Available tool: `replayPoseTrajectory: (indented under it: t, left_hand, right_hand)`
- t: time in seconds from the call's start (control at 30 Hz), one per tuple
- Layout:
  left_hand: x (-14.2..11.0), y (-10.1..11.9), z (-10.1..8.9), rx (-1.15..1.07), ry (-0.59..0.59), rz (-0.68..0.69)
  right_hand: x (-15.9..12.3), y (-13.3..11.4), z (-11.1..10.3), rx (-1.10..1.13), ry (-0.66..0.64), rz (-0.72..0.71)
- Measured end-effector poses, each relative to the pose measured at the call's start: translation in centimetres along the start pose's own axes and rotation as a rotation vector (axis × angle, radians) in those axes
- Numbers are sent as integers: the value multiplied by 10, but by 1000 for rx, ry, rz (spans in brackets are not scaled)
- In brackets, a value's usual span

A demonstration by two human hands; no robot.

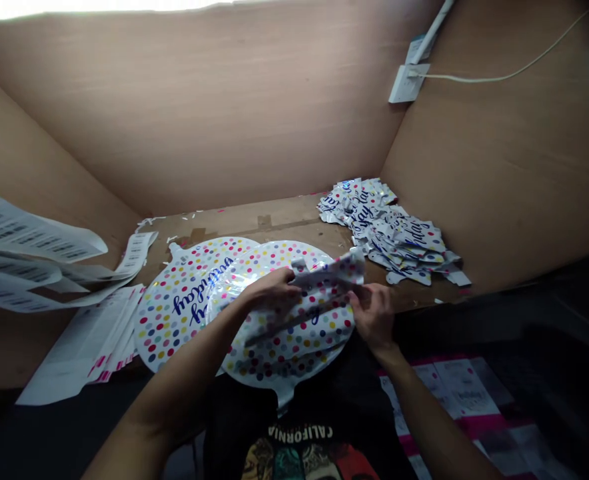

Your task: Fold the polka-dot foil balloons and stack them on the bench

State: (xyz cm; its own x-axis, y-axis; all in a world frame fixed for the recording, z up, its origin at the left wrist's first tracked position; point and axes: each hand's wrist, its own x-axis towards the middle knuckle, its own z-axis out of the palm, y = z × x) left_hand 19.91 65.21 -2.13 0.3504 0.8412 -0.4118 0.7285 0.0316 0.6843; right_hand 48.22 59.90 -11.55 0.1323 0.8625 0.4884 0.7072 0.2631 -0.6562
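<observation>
Between my two hands is a partly folded polka-dot foil balloon (332, 275), raised above other flat balloons. My left hand (274, 288) is closed on its left part, and my right hand (373, 312) pinches its right end. Below them lies a flat round foil balloon (269, 363) with coloured dots, its neck pointing toward my body. Another flat balloon (162, 327) with blue "birthday" lettering sticks out to the left. Some of the held balloon is blurred.
Folded balloons (404, 243) are heaped at the back right of the cardboard surface (284, 217). Barcode label strips (39, 240) hang at left above a fanned stack of paper sheets (94, 340). A power socket (408, 83) with a cable is on the wall. Pink-and-white packages (467, 390) lie lower right.
</observation>
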Motion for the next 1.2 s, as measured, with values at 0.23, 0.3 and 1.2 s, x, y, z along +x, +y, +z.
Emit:
replayPoseTrajectory:
  t: [0.23, 0.3, 1.2]
  left_hand:
    - [-66, -2, 31, -590, 284, 28]
    - [-75, -8, 40, -623, 328, 28]
    - [-97, -33, 95, -957, 294, -24]
  right_hand:
    - [12, -58, 34, 1116, -792, 543]
    - [17, -68, 37, 1251, -790, 585]
    - [-3, -56, 17, 1070, -781, 640]
